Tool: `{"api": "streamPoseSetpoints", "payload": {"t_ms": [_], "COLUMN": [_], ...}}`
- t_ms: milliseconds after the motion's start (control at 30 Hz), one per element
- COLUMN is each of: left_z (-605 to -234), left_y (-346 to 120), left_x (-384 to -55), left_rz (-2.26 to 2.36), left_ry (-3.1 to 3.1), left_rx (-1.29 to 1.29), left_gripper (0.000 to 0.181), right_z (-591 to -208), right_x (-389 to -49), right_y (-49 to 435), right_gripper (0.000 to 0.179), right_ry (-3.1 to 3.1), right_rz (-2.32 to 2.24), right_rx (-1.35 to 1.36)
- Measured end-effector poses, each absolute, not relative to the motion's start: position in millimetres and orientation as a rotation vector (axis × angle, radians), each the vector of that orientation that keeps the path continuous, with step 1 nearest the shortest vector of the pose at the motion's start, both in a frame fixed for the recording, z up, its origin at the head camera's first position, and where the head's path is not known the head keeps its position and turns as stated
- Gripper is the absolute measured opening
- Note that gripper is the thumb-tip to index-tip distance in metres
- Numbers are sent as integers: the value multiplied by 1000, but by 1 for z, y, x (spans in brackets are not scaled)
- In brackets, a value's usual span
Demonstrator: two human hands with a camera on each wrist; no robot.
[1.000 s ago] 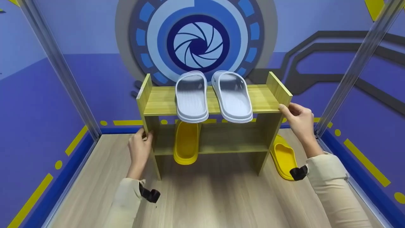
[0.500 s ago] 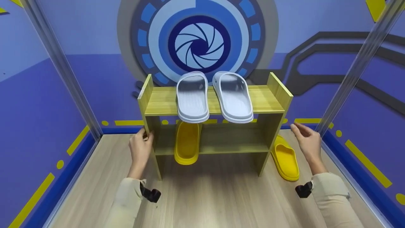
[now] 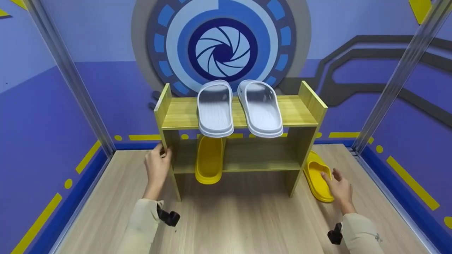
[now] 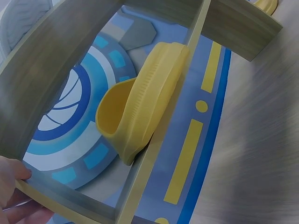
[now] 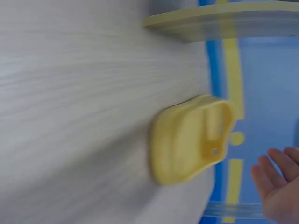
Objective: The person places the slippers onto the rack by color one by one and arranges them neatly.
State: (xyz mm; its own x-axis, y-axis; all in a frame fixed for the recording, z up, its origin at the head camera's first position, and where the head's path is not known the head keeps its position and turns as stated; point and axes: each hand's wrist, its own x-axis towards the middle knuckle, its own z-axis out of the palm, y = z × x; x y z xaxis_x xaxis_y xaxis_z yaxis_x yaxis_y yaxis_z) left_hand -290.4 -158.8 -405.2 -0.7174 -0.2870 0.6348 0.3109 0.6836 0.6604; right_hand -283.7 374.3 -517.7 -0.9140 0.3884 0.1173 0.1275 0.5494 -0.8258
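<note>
A wooden shoe rack (image 3: 261,165) stands in the middle, with two light grey slippers (image 3: 215,113) side by side on its top shelf. One yellow slipper (image 3: 208,162) sits on the lower shelf toward the left. My left hand (image 3: 157,165) grips the rack's left side panel, thumb inside, as the left wrist view also shows. Beyond the right panel, a second yellow slipper (image 3: 317,178) lies on the floor. Over that slipper's right edge hovers my right hand (image 3: 340,190), its fingers (image 5: 275,170) extended and apart from the slipper in the right wrist view.
A wood-grain floor panel (image 3: 233,225) extends in front of the rack. Blue patterned walls (image 3: 102,91) enclose the back and both sides, with metal posts (image 3: 392,81) at the corners.
My right hand has let go of the rack's right panel and moved down to the yellow slipper on the floor. The left hand keeps its grip.
</note>
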Motion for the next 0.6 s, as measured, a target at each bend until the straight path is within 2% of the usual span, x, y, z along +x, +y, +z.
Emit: {"api": "streamPoseSetpoints", "payload": {"t_ms": [167, 367, 467, 600], "left_z": [-406, -407, -407, -407], "left_y": [-159, -160, -160, -160], "left_x": [-290, -291, -291, -292], "left_rz": [-1013, -1017, -1012, -994], "left_ry": [-2147, -2151, -2146, -2137], "left_rx": [-24, -3, -2, -10], "left_gripper": [11, 11, 11, 11], "right_z": [-547, -593, -600, -584], "right_x": [-285, -299, -298, -283], "right_y": [376, 385, 382, 367], "right_gripper": [92, 96, 96, 95], "right_ry": [-2609, -2712, -2717, -2668], "right_rz": [1254, 1188, 1183, 1251], "right_rx": [-506, -649, -676, -697]}}
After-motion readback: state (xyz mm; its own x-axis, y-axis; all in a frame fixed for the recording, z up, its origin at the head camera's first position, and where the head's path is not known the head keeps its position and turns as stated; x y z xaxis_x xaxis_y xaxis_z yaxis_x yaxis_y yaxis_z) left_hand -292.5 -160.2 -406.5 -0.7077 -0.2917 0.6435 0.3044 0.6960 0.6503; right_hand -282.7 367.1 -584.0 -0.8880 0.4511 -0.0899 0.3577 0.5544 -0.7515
